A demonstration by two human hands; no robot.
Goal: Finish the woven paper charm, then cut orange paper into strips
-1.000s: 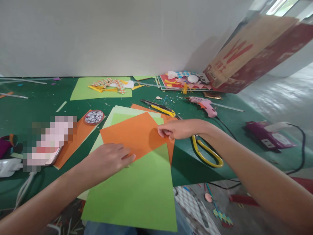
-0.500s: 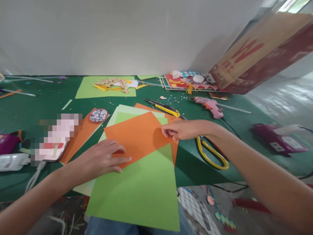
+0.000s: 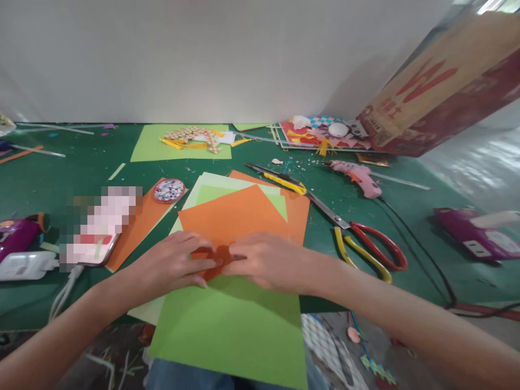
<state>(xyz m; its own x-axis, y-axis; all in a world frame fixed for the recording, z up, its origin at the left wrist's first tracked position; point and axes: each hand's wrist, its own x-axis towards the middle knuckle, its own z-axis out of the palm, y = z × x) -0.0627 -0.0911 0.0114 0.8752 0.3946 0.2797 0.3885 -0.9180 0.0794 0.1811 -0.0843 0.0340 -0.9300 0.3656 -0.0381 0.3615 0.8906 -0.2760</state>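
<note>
An orange paper sheet (image 3: 239,211) lies over a larger light green sheet (image 3: 231,330), which reaches past the table's front edge above my lap. I cannot tell whether the two are joined. My left hand (image 3: 179,262) rests on the orange sheet's lower left part, its fingers spread. Close beside it, my right hand (image 3: 264,262) has bent fingers pressed together at the orange sheet's lower edge. The fingertips of both hands almost meet, and my right hand hides part of that edge. Under these sheets is a stack of pale green paper (image 3: 193,200) with another orange sheet (image 3: 298,211).
Scissors with red and yellow handles (image 3: 341,222) and a yellow utility knife (image 3: 284,182) lie to the right. Farther out are a pink glue gun (image 3: 363,179) and a purple power strip (image 3: 477,233). At left are a phone (image 3: 101,233) and a round box of googly eyes (image 3: 169,190).
My right hand has moved left from the orange sheet's right corner to beside my left hand. My left hand has stayed on the paper. The whole view has shifted slightly.
</note>
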